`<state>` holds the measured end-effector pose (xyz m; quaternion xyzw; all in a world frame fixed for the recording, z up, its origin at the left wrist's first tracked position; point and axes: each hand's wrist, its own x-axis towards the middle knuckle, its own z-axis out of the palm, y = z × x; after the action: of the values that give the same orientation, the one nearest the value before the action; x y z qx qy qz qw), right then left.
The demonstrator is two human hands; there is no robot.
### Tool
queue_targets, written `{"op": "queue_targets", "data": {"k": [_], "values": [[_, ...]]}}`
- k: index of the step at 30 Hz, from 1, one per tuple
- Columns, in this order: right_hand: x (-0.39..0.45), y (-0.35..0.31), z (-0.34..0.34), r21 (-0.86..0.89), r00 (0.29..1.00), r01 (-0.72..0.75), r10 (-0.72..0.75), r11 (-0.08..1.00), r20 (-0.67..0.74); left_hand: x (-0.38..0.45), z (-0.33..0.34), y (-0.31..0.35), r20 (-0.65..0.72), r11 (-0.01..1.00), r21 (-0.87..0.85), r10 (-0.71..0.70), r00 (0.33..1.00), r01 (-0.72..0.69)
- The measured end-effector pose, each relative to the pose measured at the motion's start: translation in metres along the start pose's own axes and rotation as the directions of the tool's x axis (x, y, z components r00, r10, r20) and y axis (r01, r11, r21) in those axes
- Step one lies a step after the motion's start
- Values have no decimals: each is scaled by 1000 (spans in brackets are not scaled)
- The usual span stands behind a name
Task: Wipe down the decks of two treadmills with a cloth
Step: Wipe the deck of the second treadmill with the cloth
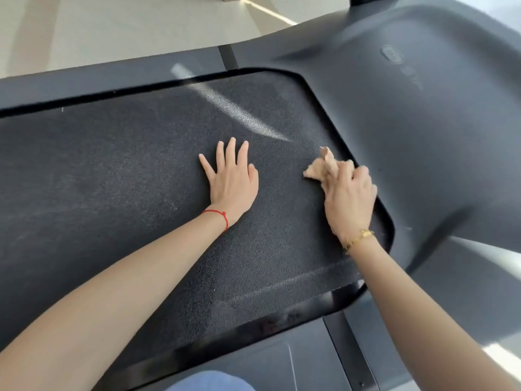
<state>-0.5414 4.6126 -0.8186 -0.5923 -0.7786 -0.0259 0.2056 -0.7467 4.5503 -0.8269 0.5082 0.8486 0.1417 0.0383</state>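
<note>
**Cloth pressed to the treadmill belt**

Blue fabric, nearest the camera, is seen at the bottom edge. Two bare forearms are stretched over one black textured treadmill belt. The left hand, marked by a red string bracelet, is laid flat with fingers straight and spread. The right hand, marked by a gold bracelet, is curled around one crumpled beige cloth, held against the belt near the grey motor cover. An embossed logo on that cover is too blurred to be read.

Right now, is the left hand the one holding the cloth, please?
No, the left hand lies flat and empty on the treadmill belt, while the right hand grips the cloth.
</note>
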Motion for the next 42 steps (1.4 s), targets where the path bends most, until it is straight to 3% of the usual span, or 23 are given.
{"op": "queue_targets", "data": {"k": [14,22,28,32,35,38,40,42], "values": [[187,-67,85,-1,945,301,-297,954,139,7,12,10,-41,994,106,-32,999,36],[252,-97,117,71,924,332,-340,941,178,12,16,7,-46,992,121,-29,999,35],[231,-96,111,121,916,356,-371,927,154,14,16,6,-52,991,130,-35,998,42],[174,-86,89,24,817,542,-533,840,220,14,13,5,-48,989,144,-38,998,44],[131,-65,63,116,767,598,-608,793,206,14,12,5,-43,990,133,-43,998,48],[115,-35,41,82,830,543,-549,835,99,13,11,6,-42,993,106,-51,998,55],[109,-20,32,32,895,411,-410,911,175,13,9,6,-38,994,94,-55,998,58],[92,-11,24,39,916,334,-334,942,222,11,8,6,-38,995,86,-54,998,57]]}}
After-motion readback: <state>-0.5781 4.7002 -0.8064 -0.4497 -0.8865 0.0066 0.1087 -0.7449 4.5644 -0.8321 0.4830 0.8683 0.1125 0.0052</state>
